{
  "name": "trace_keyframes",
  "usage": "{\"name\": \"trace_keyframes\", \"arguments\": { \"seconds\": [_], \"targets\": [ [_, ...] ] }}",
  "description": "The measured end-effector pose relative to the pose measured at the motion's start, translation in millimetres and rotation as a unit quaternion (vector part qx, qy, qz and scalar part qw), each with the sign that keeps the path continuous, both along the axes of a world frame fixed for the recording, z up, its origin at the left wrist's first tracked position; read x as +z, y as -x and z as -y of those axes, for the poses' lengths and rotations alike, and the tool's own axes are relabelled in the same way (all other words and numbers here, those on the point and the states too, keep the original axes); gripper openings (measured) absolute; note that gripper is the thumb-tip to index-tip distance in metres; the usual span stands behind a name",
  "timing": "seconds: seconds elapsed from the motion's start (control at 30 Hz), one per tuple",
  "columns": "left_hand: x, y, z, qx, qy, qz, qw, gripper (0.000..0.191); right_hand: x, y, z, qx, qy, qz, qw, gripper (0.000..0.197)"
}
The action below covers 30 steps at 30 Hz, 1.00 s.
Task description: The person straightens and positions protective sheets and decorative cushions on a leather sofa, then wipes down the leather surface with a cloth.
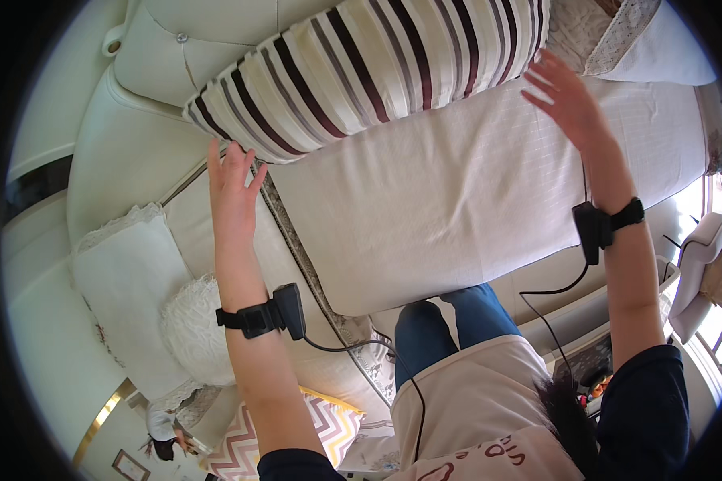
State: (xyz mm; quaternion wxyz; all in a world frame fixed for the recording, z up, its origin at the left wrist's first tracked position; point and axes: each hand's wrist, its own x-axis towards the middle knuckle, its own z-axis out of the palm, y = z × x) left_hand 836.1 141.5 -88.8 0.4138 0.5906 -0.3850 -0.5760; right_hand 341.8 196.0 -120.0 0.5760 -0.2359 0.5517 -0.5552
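Note:
A long striped cushion (361, 72) leans against the tufted backrest of a sofa (216, 36). My left hand (233, 174) is at the cushion's lower left corner, fingers spread; whether its fingertips touch the fabric is hard to tell. Near the cushion's right end is my right hand (562, 99), its fingers apart and nothing held in it. Below the cushion spreads a cream seat cover (397, 216) with some creases. Each forearm wears a black strap with a small device and a cable.
White lace-edged cloth (132, 300) and a round white textured cushion (198, 330) lie at the left. A zigzag cushion (337, 424) is lower down. Another person (165, 430) appears at the lower left. A chair (698, 276) stands at the right, beyond the sofa.

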Motion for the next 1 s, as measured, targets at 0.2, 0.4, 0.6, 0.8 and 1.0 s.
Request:
{"name": "trace_keyframes", "arguments": {
  "seconds": [0.2,0.4,0.6,0.8,1.0],
  "targets": [
    [-11.4,21.3,27.9,-0.025,0.004,0.133,0.991,0.086,-22.0,-58.9,0.1,0.075,-0.08,0.028,0.994,0.075],
    [-43.2,16.2,13.8,-0.069,-0.047,0.142,0.986,0.078,-45.6,-52.4,44.4,0.111,-0.074,-0.075,0.988,0.085],
    [-113.0,-57.8,-66.1,0.004,-0.154,0.145,0.977,0.072,-83.2,-93.9,21.4,0.053,-0.086,-0.131,0.986,0.079],
    [-142.5,-162.1,-176.1,0.012,-0.249,0.3,0.921,0.068,-163.7,-144.0,-115.1,0.035,-0.3,-0.101,0.948,0.071],
    [-130.9,-360.5,-251.2,0.064,-0.05,0.547,0.833,0.061,-235.9,-236.0,-268.0,0.178,-0.205,-0.361,0.892,0.057]
  ]
}}
